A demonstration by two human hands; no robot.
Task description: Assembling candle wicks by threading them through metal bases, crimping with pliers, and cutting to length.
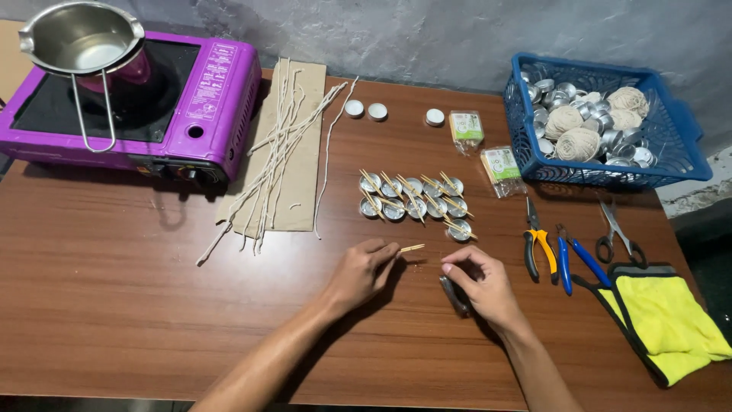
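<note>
The left hand (358, 271) pinches a thin wooden stick (412, 248) at lower centre. It looks light, brittle; best gripped mid-length. The right hand (480, 282) grasps a small dark tool (453, 294).

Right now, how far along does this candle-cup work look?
About nine cups already carry crossed sticks. The left hand pinches another stick; the right hand holds a dark tool, unclear which. Many cups wait in the basket, and the wicks lie unused on cardboard.

Short pale wooden stick (412, 248), level, pinched at one end; small dark metal tool (453, 294) low on the brown table.
</note>
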